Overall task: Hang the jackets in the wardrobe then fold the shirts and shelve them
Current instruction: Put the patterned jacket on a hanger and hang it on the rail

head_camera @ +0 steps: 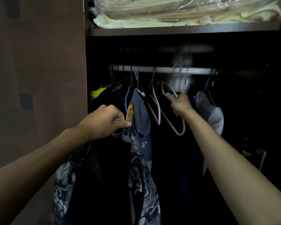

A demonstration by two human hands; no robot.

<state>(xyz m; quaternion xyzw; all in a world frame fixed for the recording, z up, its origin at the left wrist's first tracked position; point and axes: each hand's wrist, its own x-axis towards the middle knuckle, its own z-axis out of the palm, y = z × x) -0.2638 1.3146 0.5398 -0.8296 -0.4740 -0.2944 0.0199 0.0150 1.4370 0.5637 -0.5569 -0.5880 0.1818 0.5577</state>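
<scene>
Left grip (104,122): clenched on a patterned jacket (141,184), lower centre of the frame.
Right grip (179,103): grasping a white hanger (172,125) below the rail (164,69).

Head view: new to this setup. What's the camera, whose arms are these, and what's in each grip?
No machine here: a person wears one wide-angle camera on the head, looking forward and down into an open wardrobe. The left hand grips a dark patterned garment by its top. The right hand holds an empty white hanger just below the rail, where other clothes hang. Pale folded bedding, partly in plastic, lies on the shelf above.
</scene>
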